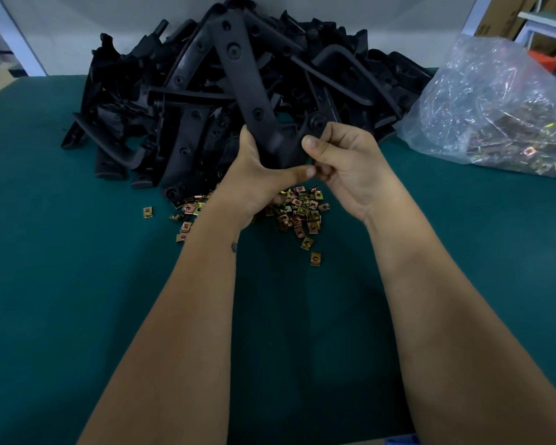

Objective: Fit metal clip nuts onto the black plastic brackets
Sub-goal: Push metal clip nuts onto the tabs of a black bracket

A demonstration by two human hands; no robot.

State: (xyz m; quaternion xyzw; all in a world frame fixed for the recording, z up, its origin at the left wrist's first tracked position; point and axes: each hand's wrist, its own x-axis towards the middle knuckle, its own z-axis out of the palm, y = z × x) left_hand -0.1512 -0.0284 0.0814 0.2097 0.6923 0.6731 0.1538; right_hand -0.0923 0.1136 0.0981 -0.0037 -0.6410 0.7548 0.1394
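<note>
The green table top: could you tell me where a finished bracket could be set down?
Bare green table lies left of the loose clip nuts and near the arms. Another patch sits right, before the plastic bag. The bracket pile crowds the back.

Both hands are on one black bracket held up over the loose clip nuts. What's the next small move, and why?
Probably press the right hand's thumb and fingers along the short end of the black plastic bracket that the left hand grips at its bend. The right hand is pinching that end; whether a clip nut sits under the fingers cannot be told. If none does, take one from the brass-coloured metal clip nuts on the green table.
</note>
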